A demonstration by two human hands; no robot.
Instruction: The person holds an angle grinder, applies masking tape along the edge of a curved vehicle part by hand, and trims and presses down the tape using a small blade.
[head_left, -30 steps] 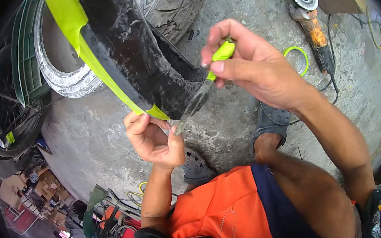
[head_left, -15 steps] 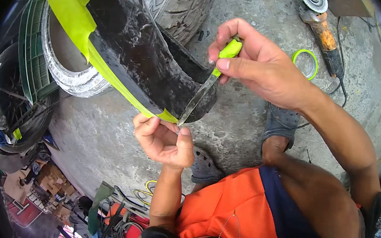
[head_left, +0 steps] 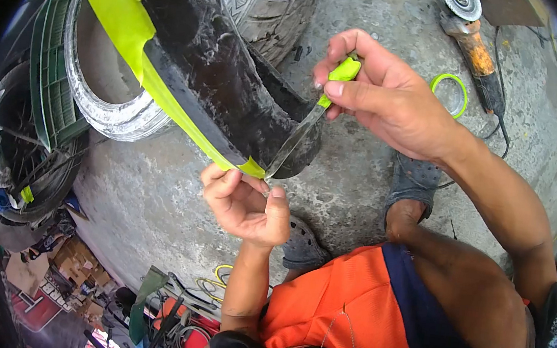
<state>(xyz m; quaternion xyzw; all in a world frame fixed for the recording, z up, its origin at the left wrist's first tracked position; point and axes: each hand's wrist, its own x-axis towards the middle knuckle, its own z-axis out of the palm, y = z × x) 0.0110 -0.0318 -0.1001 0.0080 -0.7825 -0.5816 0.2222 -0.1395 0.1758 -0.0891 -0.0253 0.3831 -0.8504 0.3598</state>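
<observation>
My right hand [head_left: 395, 101] is closed round the green-wrapped handle of a thin blade [head_left: 296, 138], which slants down and left. Its tip meets the lower edge of a dark curved part [head_left: 215, 65], close to the end of the green tape [head_left: 180, 113] that runs along that edge. Just below the tip, my left hand [head_left: 248, 205] has its fingers bent at the tape's end, thumb apart from the forefinger. Whether these fingers pinch the tape is hard to make out.
A tire [head_left: 268, 10] lies behind the dark part, a whitish ring [head_left: 118, 120] to its left. An angle grinder [head_left: 474, 52] with a cord and a green tape roll [head_left: 448, 95] are on the floor at upper right. Hoses [head_left: 189, 345] and tools lie at lower left.
The view has shifted, so the scene sits further right. The blade's tip has come down from in front of my left fingers onto the part's edge by the tape end.
</observation>
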